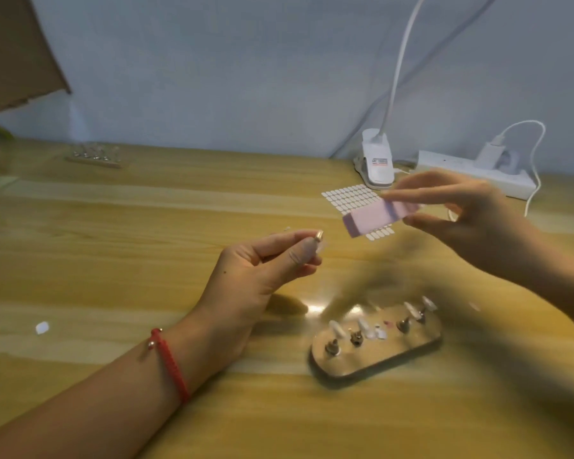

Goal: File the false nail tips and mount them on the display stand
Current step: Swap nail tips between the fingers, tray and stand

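The left hand (262,260) pinches a small peg with a nail tip (317,241) raised off the desk (113,276), likely so the edge faces the file. The right hand (471,220) grips a pink filing block (375,217) just beside it, apart. The display stand (375,342) waits below, four tips mounted.

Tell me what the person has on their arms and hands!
Just below the left hand, the wrist wears a red braided bracelet with small silvery beads. Both forearms are bare, with no sleeves showing. The right hand is a bit blurred and shows no rings or bands.
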A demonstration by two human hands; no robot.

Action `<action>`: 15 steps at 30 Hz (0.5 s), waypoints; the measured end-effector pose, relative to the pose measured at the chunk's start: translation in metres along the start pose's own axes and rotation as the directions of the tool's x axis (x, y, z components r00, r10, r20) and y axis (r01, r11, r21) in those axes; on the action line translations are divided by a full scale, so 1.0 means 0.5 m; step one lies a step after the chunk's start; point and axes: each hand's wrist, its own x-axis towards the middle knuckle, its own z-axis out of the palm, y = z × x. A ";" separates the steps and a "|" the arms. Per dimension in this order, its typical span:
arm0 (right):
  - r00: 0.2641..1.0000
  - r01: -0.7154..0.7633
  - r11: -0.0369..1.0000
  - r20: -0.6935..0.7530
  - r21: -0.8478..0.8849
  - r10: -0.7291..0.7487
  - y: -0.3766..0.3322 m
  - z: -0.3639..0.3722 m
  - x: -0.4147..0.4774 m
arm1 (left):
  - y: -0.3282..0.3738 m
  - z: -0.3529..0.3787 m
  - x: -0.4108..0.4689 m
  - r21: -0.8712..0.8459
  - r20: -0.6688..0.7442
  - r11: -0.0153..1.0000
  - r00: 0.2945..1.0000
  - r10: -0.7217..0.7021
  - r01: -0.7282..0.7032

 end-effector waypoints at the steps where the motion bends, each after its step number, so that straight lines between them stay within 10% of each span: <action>1: 0.998 -0.036 0.999 0.042 -0.029 0.037 0.009 -0.002 -0.004 | 0.000 0.000 -0.001 -0.011 0.015 1.000 1.000 -0.001 0.001; 7: 0.962 -0.153 0.955 0.181 -0.253 0.203 0.012 0.023 -0.019 | 0.009 0.003 -0.005 -0.010 0.062 0.999 0.997 -0.044 0.044; 11: 0.994 -0.078 0.993 0.069 -0.085 0.084 -0.063 0.011 -0.013 | 0.014 0.004 -0.001 -0.074 -0.006 0.996 0.999 -0.051 0.051; 15: 0.956 -0.043 0.999 0.291 -0.027 0.049 -0.121 0.044 -0.002 | 0.014 -0.003 0.008 -0.284 -0.149 0.958 0.986 -0.069 0.024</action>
